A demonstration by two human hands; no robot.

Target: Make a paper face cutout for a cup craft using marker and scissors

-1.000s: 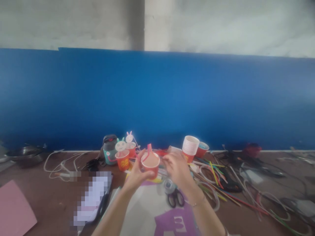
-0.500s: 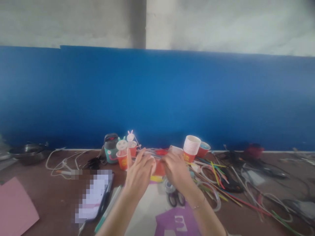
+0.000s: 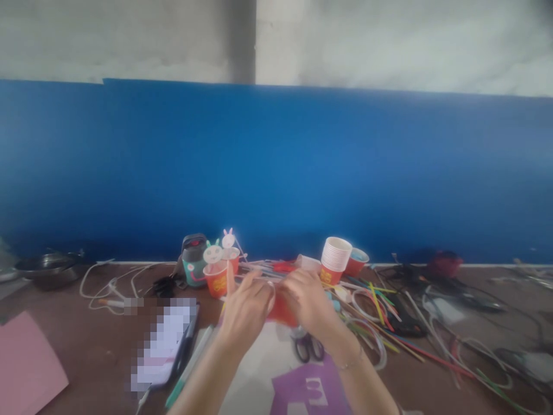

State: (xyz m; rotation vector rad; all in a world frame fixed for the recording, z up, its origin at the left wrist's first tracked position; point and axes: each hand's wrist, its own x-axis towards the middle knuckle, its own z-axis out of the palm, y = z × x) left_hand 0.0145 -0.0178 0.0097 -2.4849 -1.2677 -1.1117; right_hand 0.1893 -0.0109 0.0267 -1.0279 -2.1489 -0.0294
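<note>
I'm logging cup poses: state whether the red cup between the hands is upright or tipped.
Tipped: the red cup is sideways, its white rim facing the left hand, its red side running toward the right hand.

Workshop-like craft place; kind of building not evident from where I stand. Wall (image 3: pixel 173 43): grey, bare, patchy. Partition (image 3: pixel 276 173): plain blue, behind the surface's far edge. Surface (image 3: pixel 99 357): brown, cluttered. Far edge, right of middle: stacked paper cups (image 3: pixel 336 256). Far edge, left of middle: cups with rabbit-faced cutouts (image 3: pixel 213 253). Toward near edge: scissors (image 3: pixel 308 349), cut purple paper (image 3: pixel 296 386). Near left corner: pink sheet (image 3: pixel 30 366). Toward right edge: thin coloured strips (image 3: pixel 377 305), cables.
</note>
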